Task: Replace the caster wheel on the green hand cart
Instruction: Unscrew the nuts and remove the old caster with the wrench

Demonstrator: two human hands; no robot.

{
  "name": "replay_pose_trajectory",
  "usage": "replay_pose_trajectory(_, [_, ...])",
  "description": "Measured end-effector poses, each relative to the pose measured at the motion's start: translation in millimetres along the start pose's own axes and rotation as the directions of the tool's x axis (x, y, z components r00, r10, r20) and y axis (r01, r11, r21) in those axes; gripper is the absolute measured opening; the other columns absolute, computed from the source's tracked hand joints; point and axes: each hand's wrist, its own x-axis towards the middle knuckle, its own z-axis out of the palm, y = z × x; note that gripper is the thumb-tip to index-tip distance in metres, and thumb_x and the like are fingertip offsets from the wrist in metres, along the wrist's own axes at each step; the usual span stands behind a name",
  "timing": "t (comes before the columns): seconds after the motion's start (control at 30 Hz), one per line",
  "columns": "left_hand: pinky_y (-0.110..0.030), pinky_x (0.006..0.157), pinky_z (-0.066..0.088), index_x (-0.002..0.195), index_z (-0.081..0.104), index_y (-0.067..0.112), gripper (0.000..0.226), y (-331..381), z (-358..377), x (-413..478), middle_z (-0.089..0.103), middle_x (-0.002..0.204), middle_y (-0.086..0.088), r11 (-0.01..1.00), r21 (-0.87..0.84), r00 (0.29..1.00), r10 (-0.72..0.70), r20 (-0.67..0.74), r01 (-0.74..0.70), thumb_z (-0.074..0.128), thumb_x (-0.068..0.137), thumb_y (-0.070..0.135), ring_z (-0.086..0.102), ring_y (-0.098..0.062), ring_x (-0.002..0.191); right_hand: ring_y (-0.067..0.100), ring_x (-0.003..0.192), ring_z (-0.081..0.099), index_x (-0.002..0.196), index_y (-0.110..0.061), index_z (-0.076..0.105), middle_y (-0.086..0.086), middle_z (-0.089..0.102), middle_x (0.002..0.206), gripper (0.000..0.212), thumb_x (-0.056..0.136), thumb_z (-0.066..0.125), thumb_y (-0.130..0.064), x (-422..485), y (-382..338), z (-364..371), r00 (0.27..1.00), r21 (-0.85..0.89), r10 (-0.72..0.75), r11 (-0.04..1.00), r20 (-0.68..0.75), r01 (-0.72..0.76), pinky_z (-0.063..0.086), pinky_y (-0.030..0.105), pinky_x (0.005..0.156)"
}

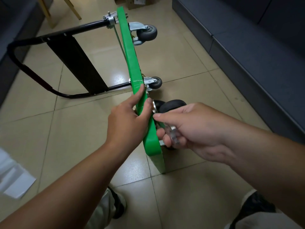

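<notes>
Two shoes (118, 205) and pale trouser legs fill the bottom edge, planted on the tiled floor (82, 138). Above them both forearms reach forward to the green hand cart (130, 52), which stands tipped on its side so that its deck runs edge-up away from the viewer, wheels pointing right.

The left hand (127, 123) grips the deck's upper edge near the close end, fingers lying along the left face and thumb hooked over onto the wheel side. The right hand (194, 129) sits just beside it on the underside, fingers curled round a clear-handled tool (172, 134) whose working end is blurred and hidden against the deck.

The caster wheel (171, 105), black and rounded, lies directly above the right hand's knuckles and just right of the left thumb, close against the deck. A second caster (156, 82) sits a little farther along and a third caster (147, 33) near the far end.

The black handle (18, 63) lies flat on the floor to the left. A white sheet (18, 184) lies at lower left; dark blue furniture (264, 47) lines the right.
</notes>
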Motion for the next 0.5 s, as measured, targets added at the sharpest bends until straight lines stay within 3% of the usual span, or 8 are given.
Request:
replay_pose_trajectory(0.13, [-0.018,0.048,0.027,0.139,0.056,0.050,0.042,1.0,-1.6,-1.1,0.048,0.052,0.009,1.000,-0.007,1.000,-0.011,0.007,0.012,0.062,0.098,0.045,0.041,-0.004,0.043,0.013,0.038,0.053,0.092,-0.004,0.062,0.007,0.060,0.052,0.010,0.099,0.059,-0.010,11.1,-3.7,8.2,1.000,-0.040,0.008,0.999,0.024,-0.007,0.030,0.015,0.033])
replay_pose_trajectory(0.27, [-0.025,0.048,0.026,0.138,0.056,0.051,0.041,-1.2,-1.4,-1.7,0.043,0.049,0.007,1.000,-0.009,1.000,-0.027,-0.009,0.027,0.062,0.098,0.045,0.037,-0.007,0.040,0.021,0.041,0.051,0.092,0.007,0.069,0.015,0.060,0.061,0.018,0.096,0.064,-0.010,8.1,18.9,8.7,0.996,-0.073,-0.082,0.994,-0.036,0.079,0.043,0.026,0.044])
replay_pose_trajectory(0.37, [-0.021,0.044,0.024,0.138,0.056,0.051,0.041,-1.5,-0.5,-1.7,0.048,0.050,0.007,1.000,-0.004,1.000,-0.023,-0.016,0.022,0.061,0.098,0.047,0.038,-0.008,0.040,0.022,0.039,0.048,0.108,-0.003,0.071,0.013,0.059,0.060,0.017,0.098,0.062,-0.013,2.9,33.9,-0.7,0.992,-0.037,-0.123,0.992,0.003,0.123,0.041,0.022,0.037])
replay_pose_trajectory(0.43, [-0.018,0.043,0.025,0.139,0.055,0.051,0.041,-2.1,-0.1,-2.0,0.051,0.050,0.009,1.000,-0.008,1.000,-0.014,-0.024,0.014,0.062,0.098,0.047,0.039,-0.006,0.040,0.021,0.042,0.050,0.117,-0.014,0.072,0.010,0.060,0.061,0.021,0.100,0.060,-0.016,2.1,48.1,-9.1,0.981,-0.110,-0.190,0.975,0.047,0.194,0.042,0.021,0.040])
replay_pose_trajectory(0.5, [-0.021,0.047,0.037,0.139,0.055,0.052,0.041,-2.9,-0.3,-1.8,0.064,0.063,0.008,1.000,-0.020,1.000,-0.010,-0.013,0.010,0.062,0.098,0.048,0.047,-0.005,0.045,0.015,0.045,0.054,0.126,-0.024,0.069,0.003,0.062,0.061,0.028,0.101,0.058,-0.018,4.4,67.8,-15.0,0.954,-0.230,-0.294,0.926,0.058,0.299,0.043,0.022,0.044])
